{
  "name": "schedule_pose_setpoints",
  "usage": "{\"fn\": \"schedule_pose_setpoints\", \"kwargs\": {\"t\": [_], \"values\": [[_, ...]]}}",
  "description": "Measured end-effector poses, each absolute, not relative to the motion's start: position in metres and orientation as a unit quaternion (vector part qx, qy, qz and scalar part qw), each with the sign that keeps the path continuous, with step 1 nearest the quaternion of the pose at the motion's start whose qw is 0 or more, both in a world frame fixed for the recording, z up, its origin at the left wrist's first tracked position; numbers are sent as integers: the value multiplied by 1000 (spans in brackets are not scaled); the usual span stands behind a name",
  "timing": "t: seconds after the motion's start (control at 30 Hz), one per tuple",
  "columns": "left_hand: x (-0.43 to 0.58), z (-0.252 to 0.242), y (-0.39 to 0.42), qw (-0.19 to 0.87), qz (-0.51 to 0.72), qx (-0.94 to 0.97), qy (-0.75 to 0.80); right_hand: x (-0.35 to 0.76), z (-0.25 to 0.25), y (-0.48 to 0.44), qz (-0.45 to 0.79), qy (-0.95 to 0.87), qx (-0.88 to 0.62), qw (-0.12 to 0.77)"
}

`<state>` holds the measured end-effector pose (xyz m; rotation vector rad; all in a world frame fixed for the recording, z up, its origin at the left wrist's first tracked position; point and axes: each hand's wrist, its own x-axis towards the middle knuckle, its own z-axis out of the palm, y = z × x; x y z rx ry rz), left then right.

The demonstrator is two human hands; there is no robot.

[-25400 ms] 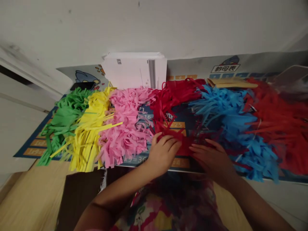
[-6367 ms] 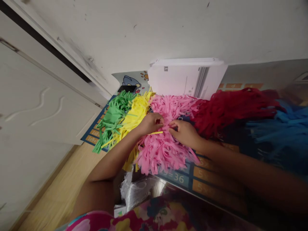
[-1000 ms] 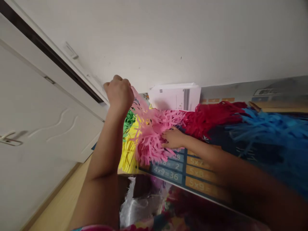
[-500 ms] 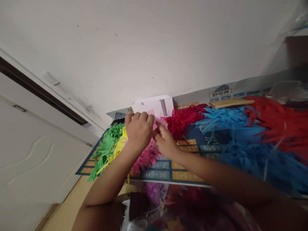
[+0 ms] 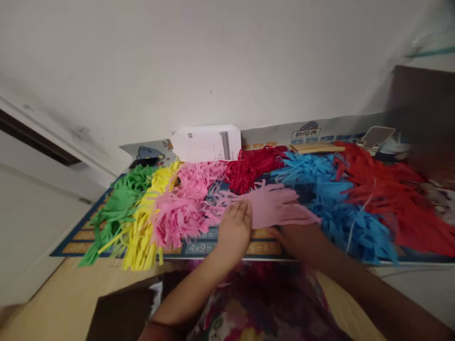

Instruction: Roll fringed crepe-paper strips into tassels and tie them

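Observation:
A sheet of pale pink fringed tissue paper [image 5: 272, 203] spreads over the front middle of the table, its cut strips trailing to both sides. At its left part, my left hand [image 5: 235, 226] has its fingers pressed together on the paper, the thumb hidden. My right hand [image 5: 289, 237] is at the lower right edge of the sheet, dark and smeared by motion, with its fingers partly hidden. Just left of the sheet lie pink tissue tassels [image 5: 181, 213]. Behind it is a dark red tassel bundle [image 5: 254, 166].
Yellow [image 5: 144, 227] and green tassels [image 5: 119, 203] lie at the left, blue [image 5: 351, 227] and red tassels [image 5: 398, 203] at the right. A times-table mat [image 5: 199, 248] covers the table. White labelled packs [image 5: 206, 144] lean against the wall. A dark box [image 5: 121, 308] is below.
My hands have come down and to the right from over the pink tassels. The pale pink fringed tissue paper is now spread out between them. The view has turned right.

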<state>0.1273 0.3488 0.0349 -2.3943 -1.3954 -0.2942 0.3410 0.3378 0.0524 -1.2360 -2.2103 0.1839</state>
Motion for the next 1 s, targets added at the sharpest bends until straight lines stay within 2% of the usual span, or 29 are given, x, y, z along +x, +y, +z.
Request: {"fn": "schedule_pose_setpoints", "kwargs": {"t": [0.1,0.23,0.47,0.57,0.7,0.87,1.0], "values": [[146,8,340,97,-34,-874,-476,388,55,303,16,-854,-456,249],[166,0,333,30,-6,-863,-503,373,44,291,-67,-855,-444,260],[127,13,331,-84,-103,-865,-484,359,-11,334,98,-849,-472,215],[100,18,341,-132,-143,-848,-493,375,-9,346,174,-818,-502,221],[92,21,360,-216,-221,-779,-545,369,3,364,188,-781,-558,210],[106,23,380,-200,-156,-750,-611,354,2,379,118,-786,-586,159],[108,27,394,-211,-85,-761,-607,353,-1,380,75,-796,-580,158]]}}
